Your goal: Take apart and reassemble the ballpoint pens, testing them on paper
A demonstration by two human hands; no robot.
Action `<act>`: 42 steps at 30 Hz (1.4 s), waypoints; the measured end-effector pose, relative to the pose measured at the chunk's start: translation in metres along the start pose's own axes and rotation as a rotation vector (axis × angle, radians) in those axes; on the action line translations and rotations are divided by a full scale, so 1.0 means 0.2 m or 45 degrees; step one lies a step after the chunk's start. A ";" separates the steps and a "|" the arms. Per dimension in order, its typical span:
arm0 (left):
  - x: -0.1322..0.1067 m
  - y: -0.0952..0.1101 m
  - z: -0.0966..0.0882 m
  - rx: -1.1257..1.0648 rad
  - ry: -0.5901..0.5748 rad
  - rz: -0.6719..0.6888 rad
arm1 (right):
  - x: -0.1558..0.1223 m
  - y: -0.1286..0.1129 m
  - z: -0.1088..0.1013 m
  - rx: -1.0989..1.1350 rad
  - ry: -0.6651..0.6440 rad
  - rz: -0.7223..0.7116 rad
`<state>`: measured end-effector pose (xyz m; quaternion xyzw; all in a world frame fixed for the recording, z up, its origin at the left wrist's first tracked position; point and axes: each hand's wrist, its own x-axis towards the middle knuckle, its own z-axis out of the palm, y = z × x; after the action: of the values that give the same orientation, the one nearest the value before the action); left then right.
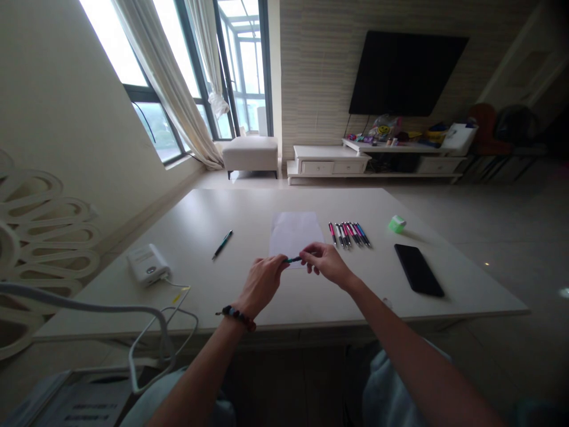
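Forearms were bare, and the left wrist had a beaded bracelet on it, mostly dark beads with some red. Legs had on something pale grey-blue, shorts or pants, can't tell which.

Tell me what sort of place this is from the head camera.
It looks like the living room of a home: a wall-mounted flat-screen TV hangs above a low white media cabinet, and a cream upholstered ottoman stands by a curtained window.

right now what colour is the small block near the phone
The block is lime green, clearest in the head view.
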<state>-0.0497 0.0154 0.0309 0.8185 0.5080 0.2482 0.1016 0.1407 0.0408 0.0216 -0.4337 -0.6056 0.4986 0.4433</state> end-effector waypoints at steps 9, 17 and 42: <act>0.01 0.01 0.12 -0.934 -0.051 -0.206 | 0.00 -0.05 -0.05 0.147 0.276 -0.107; -0.01 0.16 0.24 -1.259 -0.106 -0.292 | -0.02 -0.07 -0.02 0.010 0.229 -0.208; -0.05 0.12 0.33 -1.328 0.106 -0.562 | -0.02 0.20 -0.17 -1.060 0.064 0.381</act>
<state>-0.0016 0.0012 -0.0195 0.5241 0.4807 0.4711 0.5218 0.1771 0.0502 -0.0144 -0.6702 -0.6743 0.2603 0.1685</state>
